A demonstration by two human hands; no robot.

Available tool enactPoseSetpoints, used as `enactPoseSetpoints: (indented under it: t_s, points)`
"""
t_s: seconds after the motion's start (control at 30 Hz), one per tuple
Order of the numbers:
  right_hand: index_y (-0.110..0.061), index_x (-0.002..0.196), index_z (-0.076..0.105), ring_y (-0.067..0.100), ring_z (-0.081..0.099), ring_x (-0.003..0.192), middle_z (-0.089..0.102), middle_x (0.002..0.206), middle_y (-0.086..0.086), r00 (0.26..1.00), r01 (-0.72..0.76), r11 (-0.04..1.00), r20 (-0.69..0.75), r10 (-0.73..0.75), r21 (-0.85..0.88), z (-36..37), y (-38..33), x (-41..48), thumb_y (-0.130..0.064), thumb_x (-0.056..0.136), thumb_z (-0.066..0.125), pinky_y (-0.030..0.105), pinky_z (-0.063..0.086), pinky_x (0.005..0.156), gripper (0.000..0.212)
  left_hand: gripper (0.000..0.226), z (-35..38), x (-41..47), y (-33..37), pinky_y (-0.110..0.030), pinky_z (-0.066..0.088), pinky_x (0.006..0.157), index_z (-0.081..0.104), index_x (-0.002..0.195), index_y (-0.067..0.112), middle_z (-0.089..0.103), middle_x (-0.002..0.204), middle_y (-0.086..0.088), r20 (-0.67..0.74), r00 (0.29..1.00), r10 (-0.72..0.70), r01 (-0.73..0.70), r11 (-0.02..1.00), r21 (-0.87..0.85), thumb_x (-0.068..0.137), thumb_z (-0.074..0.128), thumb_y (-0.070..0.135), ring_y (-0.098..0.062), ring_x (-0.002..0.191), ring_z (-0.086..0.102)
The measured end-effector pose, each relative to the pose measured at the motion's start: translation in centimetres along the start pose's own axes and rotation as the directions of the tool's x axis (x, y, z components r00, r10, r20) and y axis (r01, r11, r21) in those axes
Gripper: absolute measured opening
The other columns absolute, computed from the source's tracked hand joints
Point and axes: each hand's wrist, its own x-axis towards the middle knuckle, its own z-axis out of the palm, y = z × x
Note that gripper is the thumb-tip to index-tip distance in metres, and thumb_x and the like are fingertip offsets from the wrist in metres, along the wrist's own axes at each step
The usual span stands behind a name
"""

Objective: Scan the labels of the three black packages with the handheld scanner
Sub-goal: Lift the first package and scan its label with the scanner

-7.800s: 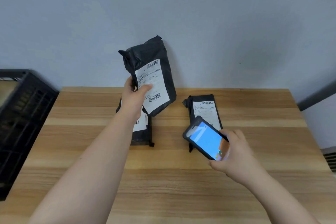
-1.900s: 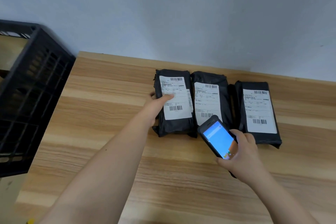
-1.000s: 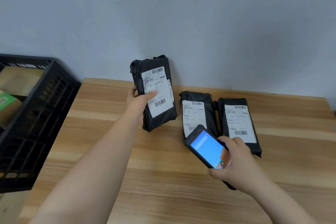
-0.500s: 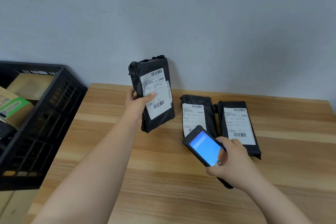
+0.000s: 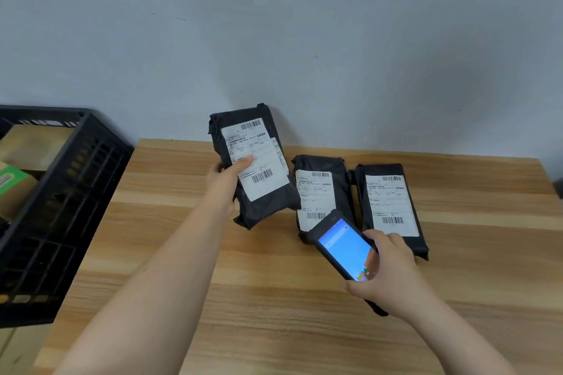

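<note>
My left hand (image 5: pixel 224 181) grips a black package (image 5: pixel 265 201) by its left edge and holds it tilted upright above the wooden table (image 5: pixel 182 253), its white barcode label facing me. Two more black packages lie flat side by side, the middle package (image 5: pixel 320 167) and the right package (image 5: pixel 393 240), labels up. My right hand (image 5: pixel 388 277) holds the handheld scanner (image 5: pixel 342 245), a black device with a lit blue screen. It hovers over the near end of the middle package, to the lower right of the lifted one.
A black slatted plastic crate (image 5: pixel 58 207) stands off the table's left edge, with cardboard boxes and a green-labelled box inside. A pale wall runs right behind the packages. The table's near half is bare wood.
Over the last two seconds my left hand picked the left package up off the table and tilted it up. In the last half second it sank slightly; the scanner stayed put.
</note>
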Motion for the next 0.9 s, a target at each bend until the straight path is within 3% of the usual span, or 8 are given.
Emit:
enactPoseSetpoints:
  t_s: [0.17, 0.3, 0.43, 0.6, 0.9]
  points:
    - [-0.023, 0.138, 0.036, 0.011, 0.038, 0.105, 0.037, 0.104, -0.008, 0.998, -0.042, 0.999, -0.042, 0.043, 0.030, 0.5, 2.3, 0.5, -0.029, 0.058, 0.083, 0.024, 0.036, 0.081, 0.093, 0.064, -0.1, 1.3, -2.7, -0.037, 0.062, 0.062, 0.061, 0.129, 0.012, 0.079, 0.107, -0.008, -0.035, 0.986, -0.162, 0.163, 0.986, 0.033, 0.072, 0.087, 0.025, -0.027, 0.089, 0.078]
    - [-0.023, 0.137, 0.037, 0.009, 0.037, 0.103, 0.038, 0.105, -0.009, 0.994, -0.077, 0.996, -0.074, 0.080, 0.043, 0.8, 3.8, 0.7, -0.031, 0.057, 0.084, 0.025, 0.037, 0.081, 0.094, 0.054, 0.0, 2.2, -4.3, -0.034, 0.061, 0.056, 0.064, 0.125, 0.011, 0.078, 0.106, -0.010, -0.063, 0.981, -0.185, 0.188, 0.981, 0.043, 0.076, 0.085, 0.021, -0.027, 0.088, 0.078]
    - [-0.021, 0.137, 0.039, 0.012, 0.041, 0.110, 0.040, 0.112, -0.006, 0.992, -0.083, 0.994, -0.086, 0.089, 0.071, 1.0, 5.0, 1.1, -0.038, 0.053, 0.088, 0.028, 0.039, 0.088, 0.099, 0.054, -0.3, 3.3, -5.1, -0.039, 0.061, 0.066, 0.065, 0.127, 0.016, 0.078, 0.110, -0.009, -0.090, 0.972, -0.219, 0.223, 0.974, 0.039, 0.077, 0.084, 0.024, -0.029, 0.093, 0.077]
    - [-0.021, 0.137, 0.038, 0.009, 0.040, 0.105, 0.037, 0.099, -0.015, 0.992, -0.077, 0.993, -0.094, 0.085, 0.091, 1.0, 5.5, 1.4, -0.034, 0.054, 0.089, 0.024, 0.036, 0.085, 0.098, 0.043, -1.6, 3.9, -6.0, -0.038, 0.058, 0.065, 0.067, 0.123, 0.013, 0.076, 0.112, -0.009, -0.129, 0.966, -0.224, 0.234, 0.970, 0.072, 0.083, 0.080, 0.020, -0.028, 0.094, 0.074]
    - [-0.022, 0.136, 0.037, 0.007, 0.039, 0.103, 0.037, 0.109, -0.008, 0.990, -0.113, 0.988, -0.076, 0.122, 0.109, 1.0, 6.2, 2.0, -0.033, 0.056, 0.088, 0.024, 0.036, 0.081, 0.096, 0.045, -1.5, 4.4, -7.4, -0.040, 0.059, 0.073, 0.067, 0.121, 0.014, 0.077, 0.110, -0.010, -0.047, 0.960, -0.275, 0.276, 0.912, 0.303, 0.080, 0.082, 0.026, -0.030, 0.095, 0.075]
